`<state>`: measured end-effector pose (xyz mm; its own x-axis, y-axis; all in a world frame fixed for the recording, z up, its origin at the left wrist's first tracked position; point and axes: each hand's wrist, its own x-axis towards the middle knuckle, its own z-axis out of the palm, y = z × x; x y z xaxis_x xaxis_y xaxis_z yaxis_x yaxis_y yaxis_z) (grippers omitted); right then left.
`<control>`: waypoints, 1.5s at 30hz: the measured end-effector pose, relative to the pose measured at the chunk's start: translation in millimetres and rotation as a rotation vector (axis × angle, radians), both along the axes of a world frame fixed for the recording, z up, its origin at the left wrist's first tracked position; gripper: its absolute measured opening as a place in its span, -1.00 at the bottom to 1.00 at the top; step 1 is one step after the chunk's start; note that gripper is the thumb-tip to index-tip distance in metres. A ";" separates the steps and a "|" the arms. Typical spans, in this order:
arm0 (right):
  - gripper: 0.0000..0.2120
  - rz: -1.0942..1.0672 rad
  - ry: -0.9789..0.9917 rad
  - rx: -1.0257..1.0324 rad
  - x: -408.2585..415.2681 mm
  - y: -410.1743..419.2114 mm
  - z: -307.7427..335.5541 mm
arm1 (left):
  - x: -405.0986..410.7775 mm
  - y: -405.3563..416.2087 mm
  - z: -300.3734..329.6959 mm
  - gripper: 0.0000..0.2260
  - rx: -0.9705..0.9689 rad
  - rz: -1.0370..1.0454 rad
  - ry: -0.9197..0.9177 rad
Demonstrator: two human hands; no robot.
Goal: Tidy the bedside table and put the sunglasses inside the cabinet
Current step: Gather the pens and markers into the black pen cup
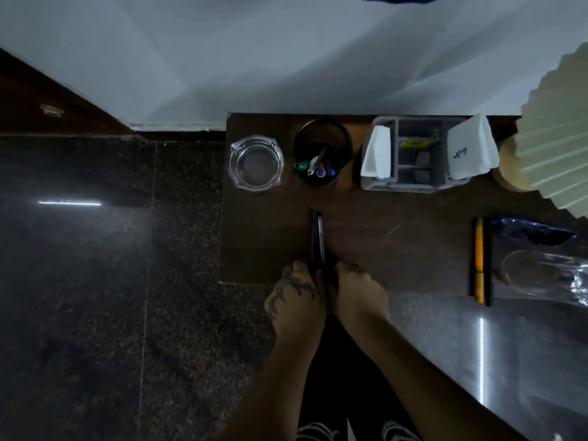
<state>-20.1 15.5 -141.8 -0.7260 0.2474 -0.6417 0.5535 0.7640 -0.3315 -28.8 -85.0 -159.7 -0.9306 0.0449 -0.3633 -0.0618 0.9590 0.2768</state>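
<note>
The dark wooden bedside table (pixel 381 237) is seen from above. At its front edge, both my hands grip the near end of a thin dark flat object (pixel 317 237) that stands on its edge and points away from me. My left hand (pixel 296 300), with a tattoo on its back, holds its left side. My right hand (pixel 359 294) holds the right side. A glossy blue item (pixel 534 232) that looks like sunglasses lies at the table's right, under the lamp shade. No cabinet door shows.
Along the back stand a glass ashtray (pixel 256 162), a black pen cup (pixel 321 152) and a grey organiser (pixel 416 154) with white papers. A pleated lamp shade (pixel 560 128) overhangs the right. Yellow and black pens (pixel 479 261) and a clear glass (pixel 547 275) lie at the front right.
</note>
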 end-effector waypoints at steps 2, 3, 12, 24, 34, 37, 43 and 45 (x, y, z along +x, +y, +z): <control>-0.80 0.016 -0.004 0.013 -5.0 -3.1 -1.6 | -1.6 1.7 -1.6 -0.76 -0.042 -0.002 0.013; -0.81 0.026 -0.004 0.013 -6.4 -3.9 -2.6 | -2.7 2.4 -2.1 -0.77 -0.037 0.005 0.000; -0.77 -0.072 0.004 -0.005 -6.4 -4.5 -10.8 | -10.3 4.9 -9.8 -0.78 -0.035 -0.008 -0.045; -0.76 -0.033 -0.008 0.066 -5.0 0.5 -9.8 | -9.8 -1.2 -7.7 -0.62 0.045 0.078 0.039; -0.80 -0.147 0.200 0.134 2.4 11.9 8.3 | -14.9 5.7 32.8 -0.87 0.187 0.177 0.102; -0.88 -0.236 0.376 0.096 5.4 18.3 27.6 | -13.4 6.7 49.7 -0.87 0.206 0.191 0.166; -0.86 -0.307 0.700 0.103 14.1 37.0 75.1 | -14.0 10.0 106.0 -0.79 0.335 0.263 0.278; -0.83 -0.294 0.808 0.122 14.5 42.4 96.5 | -18.9 11.9 126.8 -0.79 0.374 0.244 0.383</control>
<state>-5.6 57.9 -45.3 -0.8436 0.5300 0.0863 0.3642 0.6829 -0.6333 -47.7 -73.1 -32.9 -0.9920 -0.1266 0.0001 -0.0972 0.7625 0.6396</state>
